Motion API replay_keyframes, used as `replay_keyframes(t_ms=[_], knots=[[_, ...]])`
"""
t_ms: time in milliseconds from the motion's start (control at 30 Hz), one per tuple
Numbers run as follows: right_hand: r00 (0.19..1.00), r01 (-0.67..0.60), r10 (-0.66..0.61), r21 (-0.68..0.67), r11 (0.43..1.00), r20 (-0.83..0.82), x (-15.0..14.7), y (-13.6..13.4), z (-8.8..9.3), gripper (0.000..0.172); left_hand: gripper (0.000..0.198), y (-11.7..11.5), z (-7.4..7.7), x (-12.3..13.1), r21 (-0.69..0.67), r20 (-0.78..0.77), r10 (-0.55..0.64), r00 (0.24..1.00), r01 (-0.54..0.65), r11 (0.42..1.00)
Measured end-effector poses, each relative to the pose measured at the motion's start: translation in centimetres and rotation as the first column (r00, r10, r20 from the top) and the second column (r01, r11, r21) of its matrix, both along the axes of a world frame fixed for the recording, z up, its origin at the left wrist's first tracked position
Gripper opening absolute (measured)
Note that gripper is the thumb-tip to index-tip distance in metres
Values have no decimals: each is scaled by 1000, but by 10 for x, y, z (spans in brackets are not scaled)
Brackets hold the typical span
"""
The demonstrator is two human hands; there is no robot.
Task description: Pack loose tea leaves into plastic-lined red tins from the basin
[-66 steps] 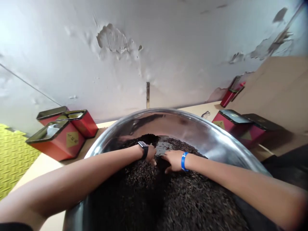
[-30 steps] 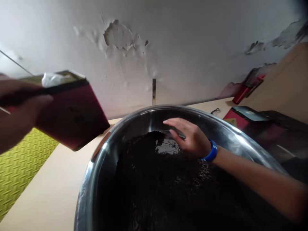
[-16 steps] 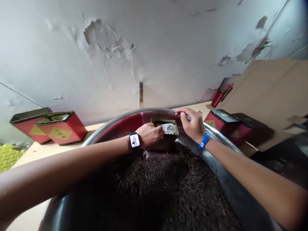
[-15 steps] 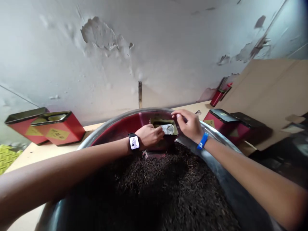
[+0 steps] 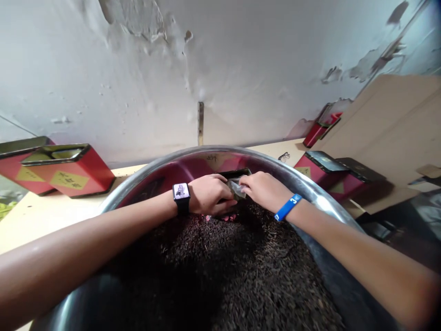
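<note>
A large round metal basin holds a heap of dark dried tea leaves. At its far side, a tin with a dark rim sits mostly hidden behind my hands. Clear plastic bag film shows at the tin's mouth. My left hand, below a black smartwatch, is closed at the left edge of the bag, its fingertips partly hidden. From the right, my right hand, with a blue wristband, pinches the film between thumb and fingers.
Red tins with yellow labels stand left and right of the basin on a pale tabletop. Eyeglasses lie behind the rim. Cardboard stands at right; a peeling wall rises behind.
My right hand has moved from beside the tin onto the plastic bag and closed on it. My left hand has shifted slightly, now covering more of the tin. The view has tilted a little.
</note>
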State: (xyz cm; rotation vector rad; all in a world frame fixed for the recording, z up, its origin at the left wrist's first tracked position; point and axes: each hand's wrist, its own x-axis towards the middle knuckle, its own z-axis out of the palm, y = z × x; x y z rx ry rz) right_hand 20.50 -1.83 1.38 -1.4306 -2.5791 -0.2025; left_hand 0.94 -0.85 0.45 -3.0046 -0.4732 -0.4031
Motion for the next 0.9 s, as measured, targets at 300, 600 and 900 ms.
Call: replay_keyframes(t_ms=[300, 600, 900], knots=[[803, 130, 17, 203, 970, -596, 5, 6, 14, 22, 31, 1, 11, -7, 62, -15, 34, 999, -33, 998], [705, 8, 115, 169, 986, -700, 11, 12, 12, 23, 28, 17, 2, -9, -100, 462, 362, 810, -358, 928], [769, -98, 195, 189, 977, -609, 1, -1, 10, 20, 21, 33, 15, -18, -249, 598, 503, 625, -452, 857]])
